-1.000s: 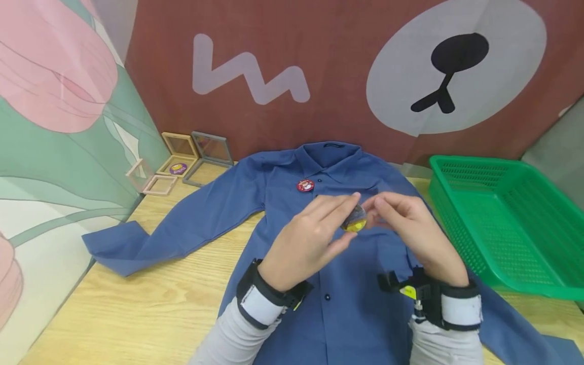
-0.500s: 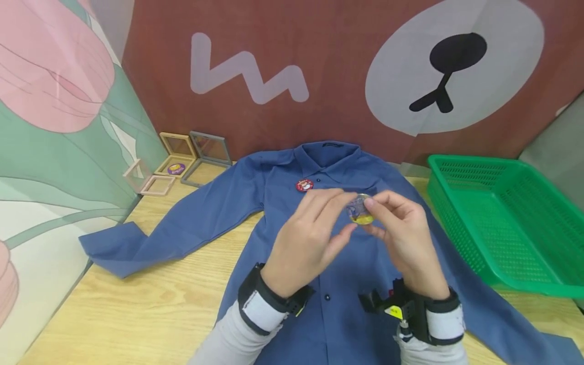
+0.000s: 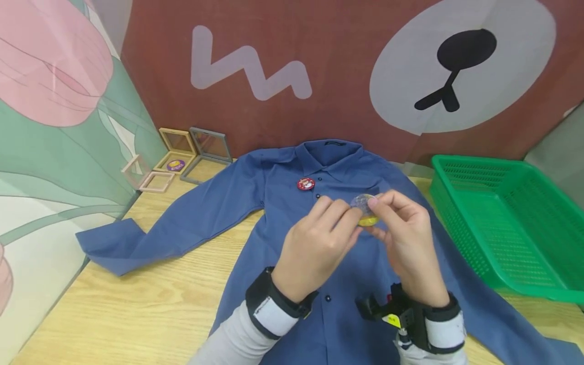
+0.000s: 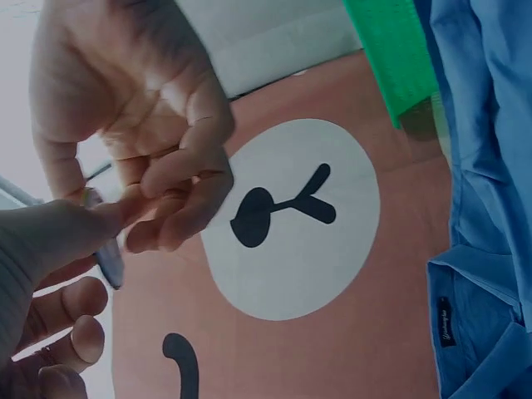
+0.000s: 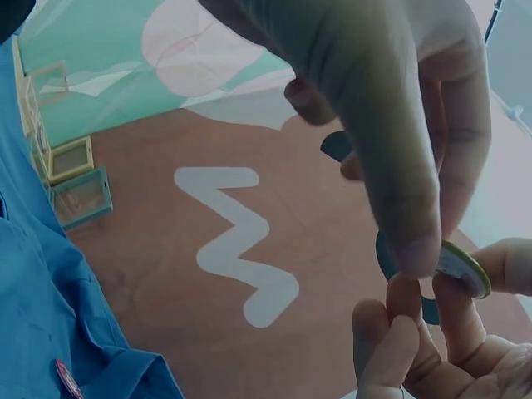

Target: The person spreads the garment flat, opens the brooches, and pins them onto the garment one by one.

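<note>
Above the chest of a blue button shirt [image 3: 292, 228], both hands are at a round badge [image 3: 362, 204] with a shiny grey-and-yellow face. The right hand [image 3: 408, 238] pinches its right edge between thumb and fingers. At its left edge, the left hand [image 3: 315, 243] grips with curled fingers, its thumb mostly hidden in the head view. Seen edge-on in the right wrist view, the badge [image 5: 467, 270] has a gold rim, and the left wrist view shows it as a thin disc [image 4: 110, 262]. A red round badge [image 3: 306, 184] sits on the shirt near the button line.
Several small open frames stand at the back left: a yellowish one [image 3: 178, 141] with a purple-and-yellow round badge [image 3: 175, 165] in it, a grey one [image 3: 211, 143] and a pinkish one [image 3: 156, 182]. A green basket [image 3: 474, 228] stands to the right on the wooden table [image 3: 150, 309].
The right hand has moved left and taken the right edge of the badge. The left fingers, straighter before, have curled in at its left edge.
</note>
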Available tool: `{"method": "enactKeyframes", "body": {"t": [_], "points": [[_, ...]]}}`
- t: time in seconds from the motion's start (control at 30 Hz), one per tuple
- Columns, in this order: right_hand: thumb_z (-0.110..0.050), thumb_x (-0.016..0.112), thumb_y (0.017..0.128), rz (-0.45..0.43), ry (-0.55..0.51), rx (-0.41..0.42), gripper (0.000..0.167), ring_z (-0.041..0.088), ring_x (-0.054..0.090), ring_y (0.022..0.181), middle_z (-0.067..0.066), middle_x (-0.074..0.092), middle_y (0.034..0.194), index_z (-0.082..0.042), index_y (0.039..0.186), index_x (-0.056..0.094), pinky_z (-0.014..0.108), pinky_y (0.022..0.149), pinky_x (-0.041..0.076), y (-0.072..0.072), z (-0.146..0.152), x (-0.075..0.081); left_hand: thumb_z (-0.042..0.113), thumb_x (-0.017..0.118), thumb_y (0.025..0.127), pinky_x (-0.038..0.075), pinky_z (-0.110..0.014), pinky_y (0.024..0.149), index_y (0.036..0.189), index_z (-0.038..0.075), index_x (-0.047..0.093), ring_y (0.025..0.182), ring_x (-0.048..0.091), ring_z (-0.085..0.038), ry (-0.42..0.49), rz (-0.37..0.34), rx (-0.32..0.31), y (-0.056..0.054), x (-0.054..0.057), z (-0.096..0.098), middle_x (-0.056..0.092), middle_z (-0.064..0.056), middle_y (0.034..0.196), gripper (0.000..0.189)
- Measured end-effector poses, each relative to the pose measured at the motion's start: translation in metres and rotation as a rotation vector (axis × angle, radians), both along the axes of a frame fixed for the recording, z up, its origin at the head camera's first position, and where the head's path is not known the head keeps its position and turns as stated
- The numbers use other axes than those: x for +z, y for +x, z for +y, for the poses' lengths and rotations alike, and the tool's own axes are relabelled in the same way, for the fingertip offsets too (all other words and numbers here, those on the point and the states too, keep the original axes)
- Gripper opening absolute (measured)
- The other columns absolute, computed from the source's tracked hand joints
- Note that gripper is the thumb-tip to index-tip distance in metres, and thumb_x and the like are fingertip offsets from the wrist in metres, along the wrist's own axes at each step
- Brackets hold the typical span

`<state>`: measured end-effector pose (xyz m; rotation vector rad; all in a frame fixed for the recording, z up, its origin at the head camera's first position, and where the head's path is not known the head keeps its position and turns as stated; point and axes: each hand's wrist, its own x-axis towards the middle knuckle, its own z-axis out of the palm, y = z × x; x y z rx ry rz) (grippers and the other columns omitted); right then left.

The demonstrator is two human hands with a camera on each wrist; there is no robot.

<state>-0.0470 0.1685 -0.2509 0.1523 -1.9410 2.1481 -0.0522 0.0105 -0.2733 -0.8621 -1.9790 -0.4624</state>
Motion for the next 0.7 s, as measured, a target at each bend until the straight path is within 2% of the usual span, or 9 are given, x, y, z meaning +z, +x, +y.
{"method": "enactKeyframes", "body": {"t": [0.17,0.3,0.47,0.57,0.7], "points": [[-0.005,0.063,0.096,0.02,0.04,-0.026,0.021,0.014,0.063,0.075,0.002,0.065,0.082,-0.005,0.074,0.063,0.029,0.062,0.058,0.0021,-0.0049,0.0012,0.016,0.07,0.091,0.052,-0.015,0.071,0.1,0.009,0.072,0.081,0.057,-0.012,-0.007,0.039,0.02,-0.002,-0.0034,0.0019,0.068,0.001,0.091,0.012],[-0.002,0.064,0.095,0.065,0.06,-0.043,0.019,0.013,0.063,0.073,0.002,0.066,0.081,-0.002,0.076,0.062,0.027,0.061,0.058,0.0032,-0.0088,0.0018,0.011,0.069,0.088,0.051,-0.013,0.066,0.088,0.009,0.068,0.076,0.055,-0.011,-0.015,0.078,0.029,-0.0025,-0.0046,0.0017,0.066,0.001,0.085,0.003],[0.001,0.064,0.093,0.104,0.068,-0.033,0.013,0.013,0.067,0.075,0.005,0.069,0.085,0.003,0.081,0.064,0.025,0.064,0.059,0.0045,-0.0087,0.0021,0.006,0.066,0.085,0.047,-0.012,0.06,0.08,0.009,0.061,0.072,0.052,-0.01,-0.012,0.134,0.021,-0.0039,-0.0055,0.0021,0.063,0.001,0.079,0.007],[-0.005,0.061,0.097,0.088,0.067,0.0,0.015,0.015,0.068,0.084,0.005,0.07,0.092,0.001,0.085,0.067,0.027,0.072,0.06,0.0051,-0.0064,0.0015,0.005,0.066,0.082,0.047,-0.013,0.06,0.079,0.008,0.061,0.071,0.052,-0.01,0.026,0.136,0.006,-0.0056,-0.0064,0.0014,0.064,0.001,0.079,0.007],[-0.016,0.056,0.102,0.048,0.04,0.06,0.02,0.016,0.067,0.095,0.002,0.07,0.096,-0.006,0.089,0.068,0.03,0.082,0.059,0.0013,-0.0016,-0.0018,0.002,0.068,0.08,0.049,-0.014,0.062,0.079,0.007,0.061,0.069,0.053,-0.011,0.135,0.081,-0.041,-0.0088,-0.0073,0.0009,0.063,-0.001,0.076,0.008]]}}
